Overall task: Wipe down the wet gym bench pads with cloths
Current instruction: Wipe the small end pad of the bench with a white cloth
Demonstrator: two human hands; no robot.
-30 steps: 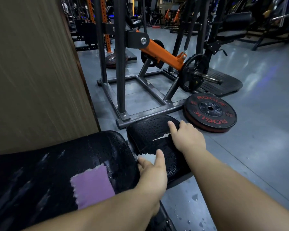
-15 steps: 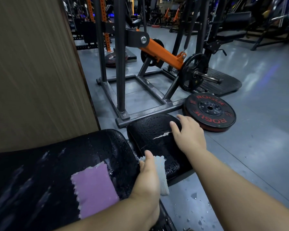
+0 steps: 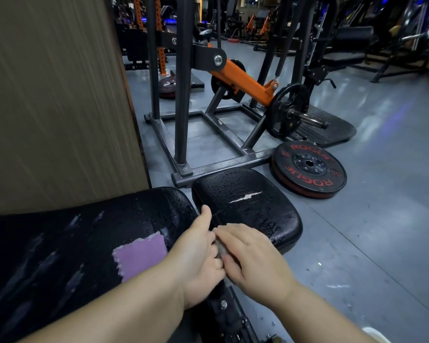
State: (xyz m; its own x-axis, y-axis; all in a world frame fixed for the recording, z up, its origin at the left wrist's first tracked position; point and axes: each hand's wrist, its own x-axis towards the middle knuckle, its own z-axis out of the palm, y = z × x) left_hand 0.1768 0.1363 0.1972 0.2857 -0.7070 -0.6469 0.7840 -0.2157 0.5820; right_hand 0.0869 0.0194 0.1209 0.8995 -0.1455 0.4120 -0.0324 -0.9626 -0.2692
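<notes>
Visibly wet pad (image 3: 245, 184), grey gym flr (image 3: 382, 231)

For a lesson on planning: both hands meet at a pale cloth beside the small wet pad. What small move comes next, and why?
Probably push the white cloth forward across the small pad: droplets bead it, and left hand and right hand meet on the cloth at its near edge.
</notes>
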